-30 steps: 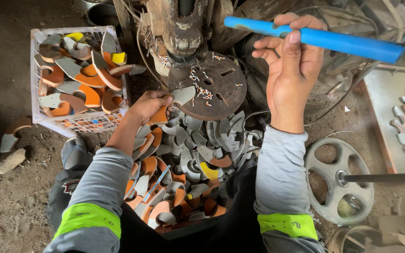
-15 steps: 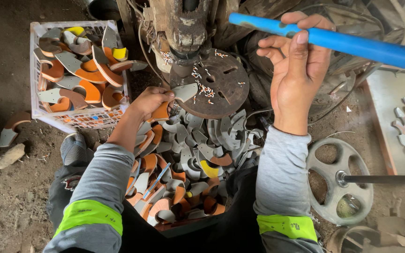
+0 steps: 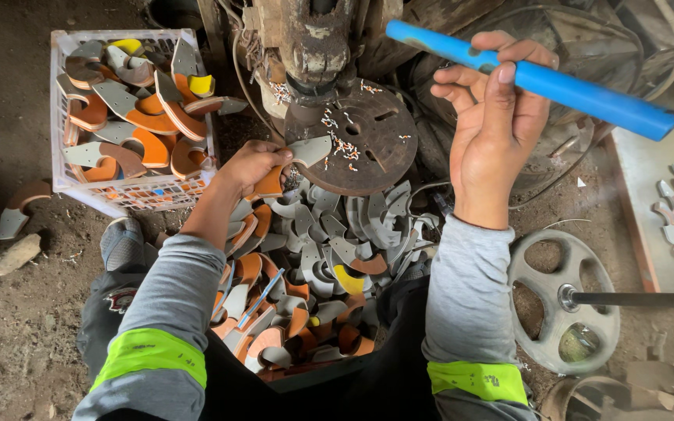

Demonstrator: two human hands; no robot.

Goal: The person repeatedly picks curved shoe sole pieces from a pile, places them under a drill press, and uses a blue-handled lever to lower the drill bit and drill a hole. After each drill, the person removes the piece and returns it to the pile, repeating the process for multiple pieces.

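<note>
At the press plate's point(image 3: 364, 140) left edge, my left hand point(image 3: 250, 162) keeps pinching the grey curved piece point(image 3: 306, 150); my right hand point(image 3: 493, 125) has raised the gripped blue handle point(image 3: 540, 78) slightly.

One head-worn camera looks steeply down, close over the press plate point(image 3: 360, 136) at twelve o'clock.

Both grey-sleeved forearms reach toward twelve o'clock. The left hand point(image 3: 253, 165) is lower, its fingers curled shut in a pinching grip. The right hand point(image 3: 494, 125) is raised, fingers wrapped closed, thumb upright.
</note>
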